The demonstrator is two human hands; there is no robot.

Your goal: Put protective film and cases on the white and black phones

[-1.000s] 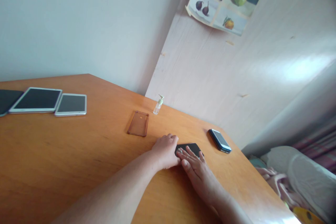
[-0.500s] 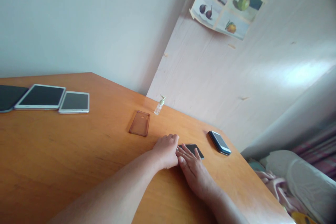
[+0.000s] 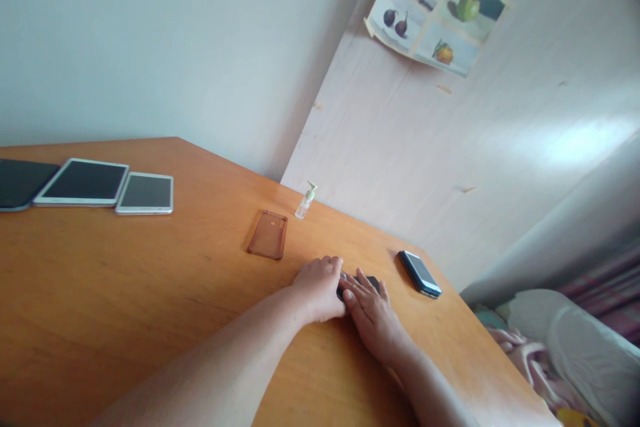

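Observation:
A black smartphone [image 3: 373,281] lies flat on the wooden table, mostly covered by my hands. My left hand [image 3: 321,288] is closed at the phone's left end, fingers curled over its edge. On top of the phone rests my right hand [image 3: 373,317], its fingers stretched out flat and pointing toward my left hand. Only dark bits of the phone show past the right fingers and between the two hands. Beyond my left hand lies a brown see-through phone case [image 3: 269,235]. Behind the case, a small clear pump bottle [image 3: 305,201] stands upright.
At the left lie a white-framed tablet [image 3: 83,183], a smaller white tablet [image 3: 145,193] and a dark device [image 3: 23,183], side by side. Another phone [image 3: 420,273] sits on a dark item near the table's right edge. The wall [image 3: 225,60] rises behind the table [image 3: 200,253].
My right hand has shifted slightly to the right over the phone, and less of the black screen shows past its fingers. My left hand stays at the phone's left end.

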